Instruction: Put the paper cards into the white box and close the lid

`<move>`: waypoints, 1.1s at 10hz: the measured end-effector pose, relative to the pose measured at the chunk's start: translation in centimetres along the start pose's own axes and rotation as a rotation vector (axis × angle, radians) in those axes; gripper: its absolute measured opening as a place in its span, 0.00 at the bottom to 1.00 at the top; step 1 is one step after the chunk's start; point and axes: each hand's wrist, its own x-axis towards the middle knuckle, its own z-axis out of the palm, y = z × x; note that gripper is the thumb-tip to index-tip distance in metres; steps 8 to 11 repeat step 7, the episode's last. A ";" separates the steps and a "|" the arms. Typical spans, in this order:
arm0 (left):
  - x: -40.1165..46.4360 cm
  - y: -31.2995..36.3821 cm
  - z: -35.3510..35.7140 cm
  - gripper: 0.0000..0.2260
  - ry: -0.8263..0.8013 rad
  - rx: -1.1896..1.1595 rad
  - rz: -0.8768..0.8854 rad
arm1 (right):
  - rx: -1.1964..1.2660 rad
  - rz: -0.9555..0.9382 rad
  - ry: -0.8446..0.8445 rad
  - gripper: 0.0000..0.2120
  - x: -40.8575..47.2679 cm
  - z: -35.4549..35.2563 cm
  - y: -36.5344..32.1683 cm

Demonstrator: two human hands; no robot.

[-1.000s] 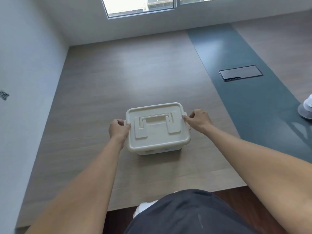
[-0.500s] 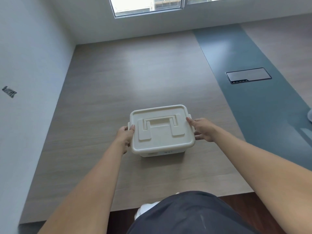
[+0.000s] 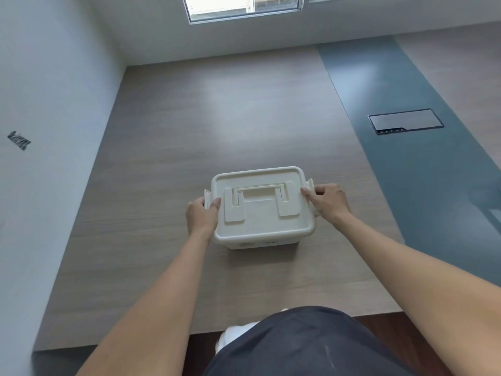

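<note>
The white box [image 3: 261, 210] stands on the wooden table [image 3: 189, 131] in front of me, its lid on top with the flat handle folded down. My left hand [image 3: 202, 215] grips the box's left side, thumb on the lid's edge and fingers at the left latch [image 3: 207, 198], which sticks out. At the right side, my right hand [image 3: 326, 200] holds the right latch [image 3: 310, 184], which also stands out from the lid, with the thumb on the lid. No paper cards are in view.
A white wall runs along the table's left edge. A dark grey strip [image 3: 406, 172] crosses the table on the right, with a rectangular flap [image 3: 405, 121] set in it. The table's near edge lies just above my lap.
Both side latches now stick out from the lid, with my fingers behind them. My thumbs have come up onto the lid's edge. The box stands where it did.
</note>
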 end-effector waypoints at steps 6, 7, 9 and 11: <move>-2.9 -6.3 -0.9 0.23 0.103 0.128 0.083 | -0.129 0.056 0.079 0.32 -4.5 2.4 6.8; -3.5 -9.4 0.0 0.24 0.053 0.315 0.113 | -0.358 -0.025 0.018 0.27 -4.9 3.5 9.3; -3.5 -9.4 0.0 0.24 0.053 0.315 0.113 | -0.358 -0.025 0.018 0.27 -4.9 3.5 9.3; -3.5 -9.4 0.0 0.24 0.053 0.315 0.113 | -0.358 -0.025 0.018 0.27 -4.9 3.5 9.3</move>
